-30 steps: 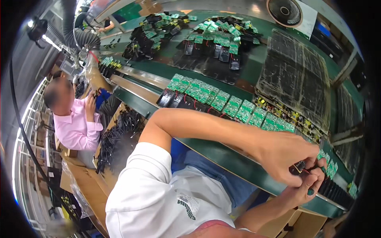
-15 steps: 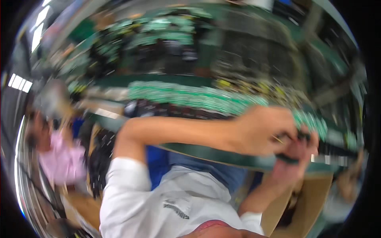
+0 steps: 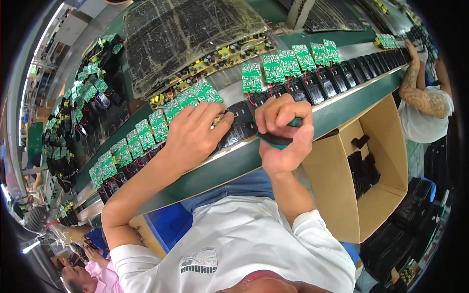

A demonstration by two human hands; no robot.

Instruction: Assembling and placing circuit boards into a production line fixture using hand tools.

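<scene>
My left hand (image 3: 193, 134) is over the row of green circuit boards (image 3: 185, 100), its thumb and forefinger curled together at the lower edge of the boards. What they pinch is mostly hidden; only a small pale bit shows. Just right of those fingertips lies a black plastic housing (image 3: 239, 122) with no board standing behind it. My right hand (image 3: 288, 129) is closed around a hand tool with black and green grips (image 3: 276, 140), held above the table's front edge. The tool's working end is hidden by the fingers. Red wires join the boards to black housings (image 3: 312, 90).
Behind the row lies a large dark sheet (image 3: 181, 39) stacked over yellow-component boards. An open cardboard box (image 3: 381, 195) with black parts stands at the right. More boards and housings (image 3: 88, 93) lie at the left. A co-worker's tattooed arm (image 3: 415, 90) reaches in at the far right.
My hands were close together at the right and blurred; now they are apart, the left at the boards and the right holding the tool. The view has swung round.
</scene>
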